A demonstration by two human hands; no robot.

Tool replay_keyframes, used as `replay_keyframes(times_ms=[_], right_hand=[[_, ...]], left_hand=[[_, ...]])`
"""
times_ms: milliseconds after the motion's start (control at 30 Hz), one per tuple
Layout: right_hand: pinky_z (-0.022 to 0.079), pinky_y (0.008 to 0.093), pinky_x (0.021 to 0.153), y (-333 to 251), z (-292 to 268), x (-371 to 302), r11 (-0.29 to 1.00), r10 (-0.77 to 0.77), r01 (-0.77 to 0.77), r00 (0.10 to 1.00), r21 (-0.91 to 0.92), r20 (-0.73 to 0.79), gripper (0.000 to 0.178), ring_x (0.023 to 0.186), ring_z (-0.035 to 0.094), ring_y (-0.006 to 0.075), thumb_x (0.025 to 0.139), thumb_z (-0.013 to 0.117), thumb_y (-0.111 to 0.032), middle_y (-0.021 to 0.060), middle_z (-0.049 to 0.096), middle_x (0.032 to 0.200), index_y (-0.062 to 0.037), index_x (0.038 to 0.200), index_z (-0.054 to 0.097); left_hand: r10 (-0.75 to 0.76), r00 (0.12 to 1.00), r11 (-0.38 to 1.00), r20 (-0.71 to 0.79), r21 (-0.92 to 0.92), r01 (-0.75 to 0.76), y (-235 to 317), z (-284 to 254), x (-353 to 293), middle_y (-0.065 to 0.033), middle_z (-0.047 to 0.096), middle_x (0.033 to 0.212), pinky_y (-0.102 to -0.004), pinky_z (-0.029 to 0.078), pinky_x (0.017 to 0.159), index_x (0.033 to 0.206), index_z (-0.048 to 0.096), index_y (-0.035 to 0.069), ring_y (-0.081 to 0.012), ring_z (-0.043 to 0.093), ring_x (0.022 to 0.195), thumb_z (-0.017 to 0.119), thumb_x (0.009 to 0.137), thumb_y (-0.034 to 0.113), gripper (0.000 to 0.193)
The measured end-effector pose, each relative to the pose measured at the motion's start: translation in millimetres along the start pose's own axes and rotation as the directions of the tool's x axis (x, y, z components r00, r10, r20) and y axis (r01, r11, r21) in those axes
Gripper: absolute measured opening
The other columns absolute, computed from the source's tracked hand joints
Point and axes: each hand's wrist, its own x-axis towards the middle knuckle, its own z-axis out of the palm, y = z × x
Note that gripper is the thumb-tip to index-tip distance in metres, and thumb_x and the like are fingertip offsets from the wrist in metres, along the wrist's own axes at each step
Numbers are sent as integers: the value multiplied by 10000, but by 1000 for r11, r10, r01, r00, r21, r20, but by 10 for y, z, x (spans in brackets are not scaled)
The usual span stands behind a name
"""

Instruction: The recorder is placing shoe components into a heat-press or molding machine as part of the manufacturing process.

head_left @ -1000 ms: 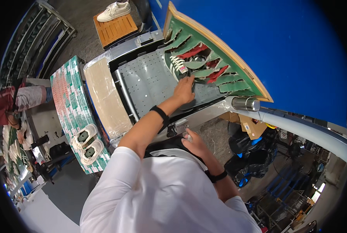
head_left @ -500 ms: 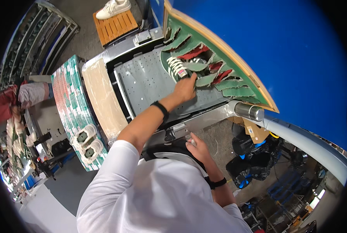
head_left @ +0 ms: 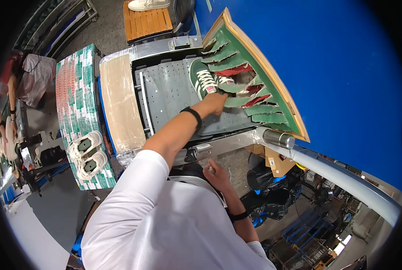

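A green sneaker (head_left: 202,79) with white laces lies on the grey perforated conveyor slats (head_left: 165,94), its toe pointing away from me. My left hand (head_left: 213,104) is closed at its heel end, with the fingertips partly out of sight. Beside it, a second green sneaker (head_left: 225,80) is partly covered by the ragged green and red curtain strips (head_left: 237,67). My right hand (head_left: 218,175) hangs close to my waist, thumb and fingers drawn together; what they hold, if anything, is too small to make out.
A wood-edged hood (head_left: 266,76) on a blue machine carries the strips. Left, a pair of white shoes (head_left: 88,155) sits on a taped bench (head_left: 77,103). A white shoe rests on a slatted wooden stand (head_left: 147,24). A grey pipe (head_left: 345,180) runs right; another person works far left.
My view has shifted, and more of the first sneaker's green toe shows. The left hand stays at its heel end. My right hand remains near my waist with its fingers still drawn together.
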Motion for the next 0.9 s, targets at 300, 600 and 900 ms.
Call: replay_keyframes(times_ms=[300, 600, 900], right_hand=[[506, 335, 1009, 344, 247, 170, 949, 115, -104, 993, 298, -22, 640, 1155, 682, 220, 981, 696, -289, 158, 738, 1252, 79, 1486, 560], [518, 286, 897, -35, 446, 249, 930, 122, -123, 992, 345, 26, 625, 998, 683, 153, 988, 662, -287, 87, 753, 1119, 85, 1481, 568], [528, 314, 895, -328, 636, 193, 916, 141, -150, 989, 373, 53, 609, 989, 688, 185, 971, 621, -277, 114, 746, 1096, 91, 1454, 583]], left_hand=[[206, 948, 704, 241, -709, 27, -761, -766, -1847, -47, 603, 1021, -283, 633, 602, 1462, 529, 111, -130, 652, 776, 764, 762, -27, 751], [-68, 953, 150, -297, -947, -284, -1474, -1444, -3810, -62, 649, 1324, -258, 640, 653, 1553, 457, 74, -113, 702, 961, 777, 864, 113, 760], [-592, 651, 369, -475, -878, -304, -2617, -1833, -4577, -37, 678, 1095, -292, 630, 593, 1375, 563, 81, -125, 681, 809, 748, 878, 55, 531]])
